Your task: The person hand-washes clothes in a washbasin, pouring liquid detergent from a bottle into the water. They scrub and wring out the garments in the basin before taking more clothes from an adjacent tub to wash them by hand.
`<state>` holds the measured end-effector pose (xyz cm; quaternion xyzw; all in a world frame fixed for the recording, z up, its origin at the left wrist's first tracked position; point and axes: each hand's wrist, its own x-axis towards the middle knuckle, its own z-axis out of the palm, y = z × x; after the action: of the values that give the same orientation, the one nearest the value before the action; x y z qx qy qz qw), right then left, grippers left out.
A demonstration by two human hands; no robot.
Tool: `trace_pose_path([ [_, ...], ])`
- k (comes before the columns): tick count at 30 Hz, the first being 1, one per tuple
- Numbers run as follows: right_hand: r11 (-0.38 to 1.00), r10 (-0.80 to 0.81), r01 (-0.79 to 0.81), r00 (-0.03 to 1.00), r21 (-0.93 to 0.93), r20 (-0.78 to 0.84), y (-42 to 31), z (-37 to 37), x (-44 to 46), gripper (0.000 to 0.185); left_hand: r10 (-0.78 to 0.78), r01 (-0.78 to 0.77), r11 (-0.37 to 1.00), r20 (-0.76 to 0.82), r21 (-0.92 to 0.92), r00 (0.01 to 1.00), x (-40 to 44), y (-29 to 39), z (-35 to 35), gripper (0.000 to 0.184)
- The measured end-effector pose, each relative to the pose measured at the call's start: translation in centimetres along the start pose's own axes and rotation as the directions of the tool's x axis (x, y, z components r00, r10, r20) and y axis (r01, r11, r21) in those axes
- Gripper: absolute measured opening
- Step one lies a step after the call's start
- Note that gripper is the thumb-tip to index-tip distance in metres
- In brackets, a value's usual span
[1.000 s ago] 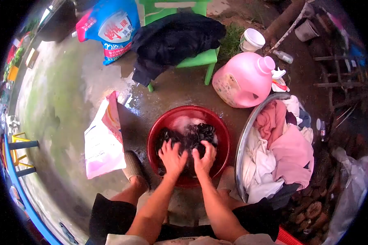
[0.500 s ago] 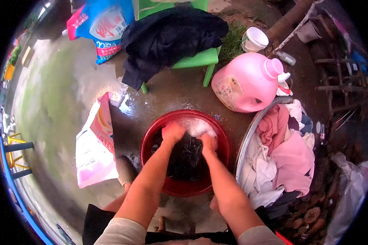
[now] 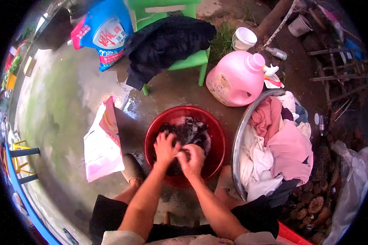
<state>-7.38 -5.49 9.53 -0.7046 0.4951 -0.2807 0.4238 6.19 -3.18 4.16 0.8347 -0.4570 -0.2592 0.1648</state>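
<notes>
The dark cloth (image 3: 193,131) lies wet in the red basin (image 3: 217,143), between the feet. The left hand (image 3: 166,150) rests on it with fingers slightly spread; the right hand (image 3: 194,160) curls just beside, and whether it pinches cloth I cannot tell. A tub (image 3: 236,157) of laundry (image 3: 290,153) stands near, on the right.
</notes>
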Motion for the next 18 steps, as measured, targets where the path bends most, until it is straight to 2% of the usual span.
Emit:
trace_pose_path([
  [2,0.943,0.211,-0.256,0.954,-0.211,-0.214,2.8,1.1,-1.6,0.049,0.085,-0.074,0.995,-0.185,0.070,0.979,-3.6,1.2,2.1,0.037],
  [5,0.883,0.217,-0.255,0.966,-0.394,-0.141,7.5,2.3,-3.2,0.047,0.125,-0.095,0.988,-0.275,0.119,0.953,-6.7,2.6,4.2,0.035],
  [6,0.866,0.254,-0.302,0.952,-0.399,-0.170,8.1,2.7,-2.7,0.046,0.175,-0.138,0.981,-0.306,0.139,0.936,-6.4,2.4,4.4,0.035],
  [8,0.820,0.317,-0.308,0.946,-0.482,-0.065,9.5,2.7,-1.5,0.051,0.198,-0.177,0.976,-0.180,0.128,0.964,-4.1,1.2,4.7,0.034],
  [9,0.798,0.341,-0.297,0.940,-0.525,-0.013,9.6,2.5,-0.1,0.049,0.273,-0.247,0.960,-0.250,0.129,0.929,-1.7,0.5,5.3,0.034],
  [10,0.776,0.363,-0.280,0.931,-0.566,0.036,9.6,2.3,1.7,0.046,0.302,-0.283,0.953,-0.243,0.107,0.922,0.3,0.5,4.7,0.033],
  [12,0.774,0.250,-0.164,0.966,-0.611,0.058,10.8,2.4,4.1,0.040,0.303,-0.281,0.948,-0.163,0.148,0.939,3.8,0.0,4.9,0.034],
  [14,0.753,0.331,-0.195,0.938,-0.629,0.105,11.9,2.2,6.9,0.040,0.239,-0.234,0.970,-0.090,0.063,0.967,6.5,0.8,4.3,0.039],
  [15,0.719,0.473,-0.252,0.860,-0.648,0.191,11.8,1.4,9.1,0.041,0.085,-0.091,0.993,0.086,0.070,0.993,7.7,2.1,2.6,0.047],
  [16,0.680,0.598,-0.297,0.753,-0.670,0.274,11.3,0.6,11.1,0.043,-0.070,0.024,0.990,0.325,0.142,0.943,9.4,2.3,1.5,0.055],
  [17,0.659,0.660,-0.379,0.706,-0.650,0.258,10.2,-0.2,12.0,0.044,-0.100,0.093,0.995,0.327,0.038,0.940,10.0,2.6,0.3,0.057],
  [18,0.732,0.632,-0.380,0.687,-0.566,0.358,9.6,-1.2,12.7,0.048,-0.124,0.155,0.986,0.332,-0.067,0.935,10.0,3.0,-0.8,0.059],
])
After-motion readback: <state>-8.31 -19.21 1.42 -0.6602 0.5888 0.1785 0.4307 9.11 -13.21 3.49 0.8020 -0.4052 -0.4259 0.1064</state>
